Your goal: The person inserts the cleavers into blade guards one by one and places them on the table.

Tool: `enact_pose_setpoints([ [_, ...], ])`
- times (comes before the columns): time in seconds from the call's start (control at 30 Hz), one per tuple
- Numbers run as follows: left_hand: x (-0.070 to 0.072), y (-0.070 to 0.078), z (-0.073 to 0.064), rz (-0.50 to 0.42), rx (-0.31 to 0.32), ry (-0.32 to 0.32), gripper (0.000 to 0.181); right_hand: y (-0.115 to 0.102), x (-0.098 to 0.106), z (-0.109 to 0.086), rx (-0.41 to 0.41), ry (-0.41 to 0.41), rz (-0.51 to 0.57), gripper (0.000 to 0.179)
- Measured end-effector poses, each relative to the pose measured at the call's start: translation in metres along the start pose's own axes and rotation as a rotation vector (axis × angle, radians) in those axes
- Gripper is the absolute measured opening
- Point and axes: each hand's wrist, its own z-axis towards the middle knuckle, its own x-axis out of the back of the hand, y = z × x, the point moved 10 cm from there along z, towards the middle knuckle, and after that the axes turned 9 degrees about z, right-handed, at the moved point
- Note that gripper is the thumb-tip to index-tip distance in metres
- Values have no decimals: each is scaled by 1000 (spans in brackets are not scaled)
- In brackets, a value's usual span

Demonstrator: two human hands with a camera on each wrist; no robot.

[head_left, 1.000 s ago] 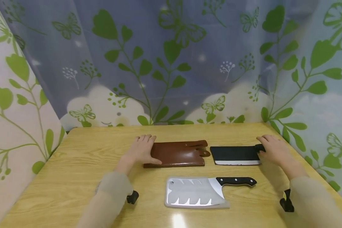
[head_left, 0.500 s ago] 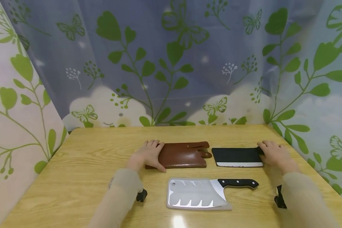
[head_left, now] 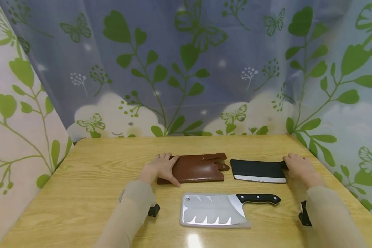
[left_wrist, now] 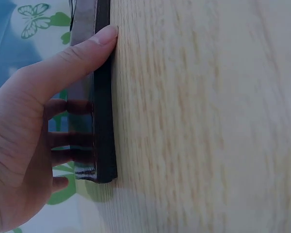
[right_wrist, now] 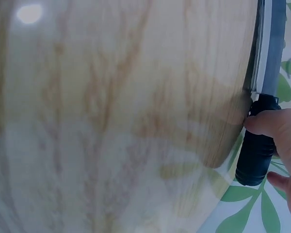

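Observation:
My left hand (head_left: 163, 168) lies across the left end of a brown leather knife sheath (head_left: 201, 168), thumb at its near edge and fingers toward its far edge. In the left wrist view the thumb presses against the sheath's dark edge (left_wrist: 104, 121). To the right, my right hand (head_left: 299, 167) grips the black ribbed handle (right_wrist: 256, 158) of a cleaver (head_left: 255, 168). Its blade is black with a silver edge and points left, toward the sheath's open end. Most of the handle is hidden under the hand in the head view.
Nearer me lies a second cleaver (head_left: 258, 198) with a black riveted handle, its blade inside a translucent cover (head_left: 209, 209). All of it rests on a wooden table (head_left: 90, 193). A patterned curtain (head_left: 161, 86) hangs behind the far edge.
My left hand has shifted right, farther over the sheath. My right hand has settled around the cleaver's handle. The black cleaver has turned slightly, its handle end coming a little nearer me.

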Motion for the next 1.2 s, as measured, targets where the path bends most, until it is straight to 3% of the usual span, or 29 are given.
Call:
enact_pose_setpoints([
  [0.17,-1,0,-1,-34,-3,-3,114,1,1,-9,61,23,11,22],
  [0.4,-2,0,1,-19,-8,13,115,5,-1,-30,189,-13,67,21],
  [0.67,-1,-12,-3,3,-1,79,117,15,11,-44,155,32,185,25],
  [0.97,9,-31,-20,-49,11,130,120,3,32,-54,237,165,174,24],
  [1.2,17,-32,-32,-19,-21,212,117,-11,35,-57,256,173,183,31],
])
